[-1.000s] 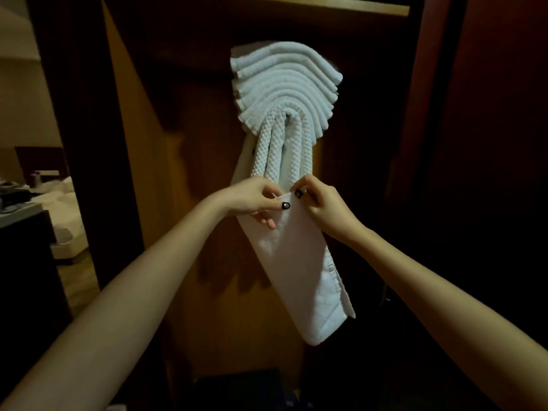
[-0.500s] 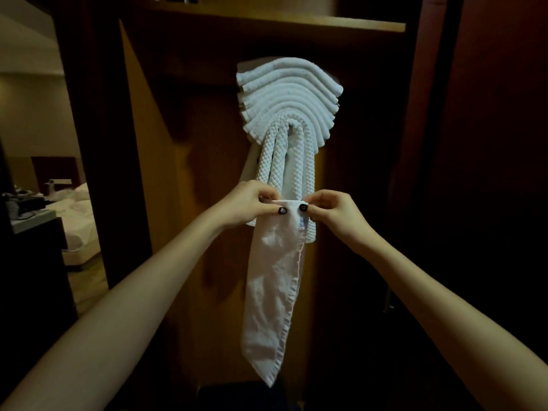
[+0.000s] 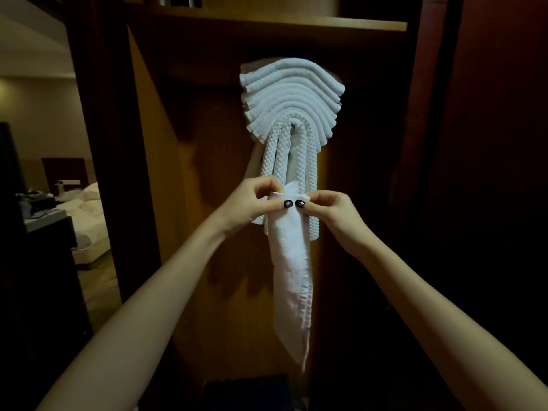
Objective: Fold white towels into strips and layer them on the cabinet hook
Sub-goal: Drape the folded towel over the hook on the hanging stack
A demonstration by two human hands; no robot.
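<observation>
A stack of white towel strips (image 3: 292,96) hangs draped in arches over a hook on the wooden cabinet panel (image 3: 178,179); the hook itself is hidden. Two waffle-textured strips (image 3: 284,161) hang down from its middle. In front of them I hold a thin white towel (image 3: 292,268) by its top edge. My left hand (image 3: 253,203) and my right hand (image 3: 332,212) pinch that edge side by side, thumbs nearly touching. The towel hangs down narrow and gathered, ending in a point.
A wooden shelf (image 3: 281,23) runs above the towels. Dark cabinet walls (image 3: 474,173) close in on the right. At the left a doorway shows a bed with white linen (image 3: 86,209) and a dark counter (image 3: 44,232).
The held towel has gone from a wide flat panel to a narrow gathered strip. My hands have drawn together at its top edge, and the view has dropped a little.
</observation>
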